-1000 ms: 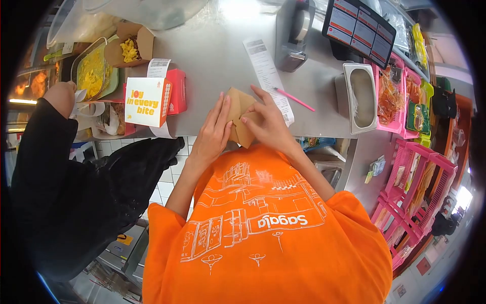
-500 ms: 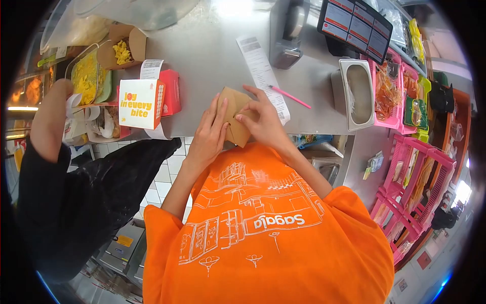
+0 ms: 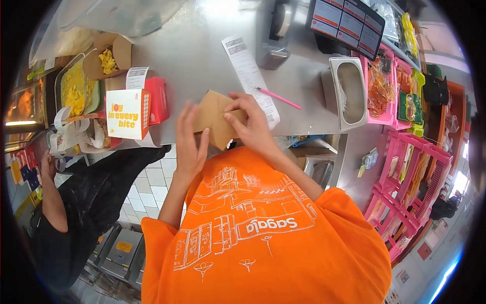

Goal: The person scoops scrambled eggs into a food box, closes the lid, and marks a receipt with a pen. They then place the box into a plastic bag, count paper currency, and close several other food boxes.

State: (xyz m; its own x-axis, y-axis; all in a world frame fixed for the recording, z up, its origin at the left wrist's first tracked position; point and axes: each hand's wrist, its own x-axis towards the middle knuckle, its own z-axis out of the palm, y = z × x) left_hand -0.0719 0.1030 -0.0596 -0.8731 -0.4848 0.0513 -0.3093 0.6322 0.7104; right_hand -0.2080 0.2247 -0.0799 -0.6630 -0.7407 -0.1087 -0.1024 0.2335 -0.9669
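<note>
A brown cardboard food box (image 3: 214, 112), with folded flaps, is between my hands at the front edge of the steel counter. My right hand (image 3: 251, 124) grips its right side, thumb and fingertips pressed on the top flap. At the box's left side is my left hand (image 3: 190, 144), thumb and fingers apart, the fingers blurred by motion and the thumb close to the lower flap. A long printed receipt (image 3: 248, 68) lies just beyond the box, with a pink pen (image 3: 279, 98) resting across it.
To the left stand a white printed box (image 3: 126, 114), a red box (image 3: 157, 99) and an open carton (image 3: 109, 58) of yellow food. A metal container (image 3: 349, 93), pink baskets (image 3: 410, 177) and a tablet (image 3: 347, 23) are right. A co-worker's arm (image 3: 53, 197) shows at far left.
My left hand has come away from the box's top, its fingers spreading leftward. My right hand stays on the box. The co-worker's arm has dropped lower at the left.
</note>
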